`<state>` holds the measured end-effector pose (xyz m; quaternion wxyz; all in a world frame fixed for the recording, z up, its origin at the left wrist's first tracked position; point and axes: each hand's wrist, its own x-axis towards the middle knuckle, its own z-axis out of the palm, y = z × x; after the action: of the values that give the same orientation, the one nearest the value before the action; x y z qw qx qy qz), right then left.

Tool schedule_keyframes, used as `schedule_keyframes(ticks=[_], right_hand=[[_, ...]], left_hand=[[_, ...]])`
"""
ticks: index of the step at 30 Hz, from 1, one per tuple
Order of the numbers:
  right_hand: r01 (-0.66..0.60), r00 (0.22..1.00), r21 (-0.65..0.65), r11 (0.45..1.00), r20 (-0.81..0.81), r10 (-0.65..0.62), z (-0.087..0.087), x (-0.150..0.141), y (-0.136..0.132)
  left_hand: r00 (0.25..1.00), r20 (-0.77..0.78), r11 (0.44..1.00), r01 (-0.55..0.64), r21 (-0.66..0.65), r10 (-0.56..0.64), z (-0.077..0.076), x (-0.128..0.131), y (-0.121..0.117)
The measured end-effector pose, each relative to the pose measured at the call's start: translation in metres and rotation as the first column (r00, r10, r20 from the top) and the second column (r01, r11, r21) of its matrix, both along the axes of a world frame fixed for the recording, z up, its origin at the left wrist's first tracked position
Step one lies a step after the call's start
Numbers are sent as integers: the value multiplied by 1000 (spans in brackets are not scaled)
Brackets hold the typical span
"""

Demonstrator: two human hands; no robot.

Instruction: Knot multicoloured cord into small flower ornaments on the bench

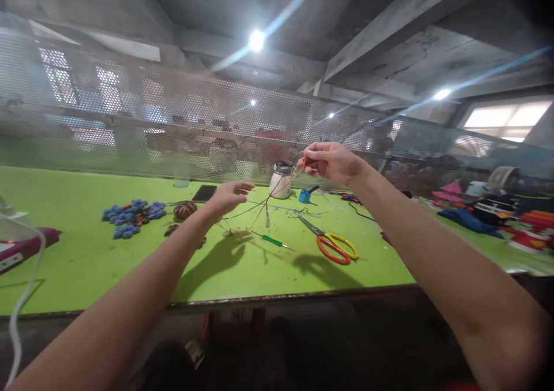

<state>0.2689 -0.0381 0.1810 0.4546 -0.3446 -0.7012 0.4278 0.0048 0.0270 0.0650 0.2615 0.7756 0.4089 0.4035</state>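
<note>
Raised above the table, my right hand (331,163) is closed in a pinch on thin strands of yarn (264,203). The strands, dark and orange-tan, slant down from it toward my left hand (231,197). That hand hovers lower over the table, its fingers stretched out and thumb side partly hidden; I see nothing gripped in it. Below the hands lies a green-handled crochet hook (272,241). Scissors (331,244) with orange and yellow handles rest to its right. A striped brown and orange yarn ball (185,210) sits beside my left wrist.
Blue crocheted flowers (132,215) lie at left, near a dark phone-like slab (204,193). Behind the yarn stand a white jar (280,182) and a small blue pot (305,196). A power strip (26,252) is far left; crocheted pieces (493,212) crowd the right. Perforated panels (173,131) line the back.
</note>
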Motion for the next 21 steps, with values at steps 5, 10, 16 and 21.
schedule_keyframes(ticks=[5,10,16,21], right_hand=[[46,998,-38,998,-45,-48,-1,0,-7],[151,977,-79,985,-137,-161,-6,10,-6],[160,927,-85,983,-330,-179,-45,31,1],[79,959,-101,992,-264,-103,-80,52,-13]], left_hand=[[975,-74,975,200,-102,-207,-14,20,-8],[961,-181,970,183,-160,-211,-27,9,0],[991,-129,997,28,-78,-37,-19,-22,13],[993,-52,993,-109,-35,107,-15,-41,22]])
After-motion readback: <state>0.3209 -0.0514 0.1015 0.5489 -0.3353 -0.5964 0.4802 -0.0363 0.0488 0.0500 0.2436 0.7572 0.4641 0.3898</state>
